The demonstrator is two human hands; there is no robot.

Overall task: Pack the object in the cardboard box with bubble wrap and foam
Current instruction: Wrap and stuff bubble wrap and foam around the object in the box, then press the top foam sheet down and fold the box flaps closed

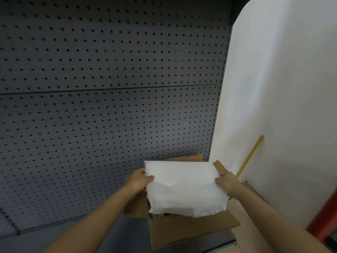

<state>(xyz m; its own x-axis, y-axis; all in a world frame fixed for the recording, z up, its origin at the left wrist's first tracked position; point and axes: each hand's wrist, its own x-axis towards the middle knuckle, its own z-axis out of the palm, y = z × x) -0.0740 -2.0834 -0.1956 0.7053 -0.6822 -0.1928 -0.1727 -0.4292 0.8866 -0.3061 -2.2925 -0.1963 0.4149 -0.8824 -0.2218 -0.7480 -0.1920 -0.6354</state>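
a white, translucent foam sheet (184,187), creased and ragged along its near edge, lies spread over the open top of a brown cardboard box (189,229). the sheet is held at its left and right edges and hides most of the interior. the box's flaps stand open, the near flap folded outward.

No legible text, label, brand, number or sign appears on any surface in the head view.
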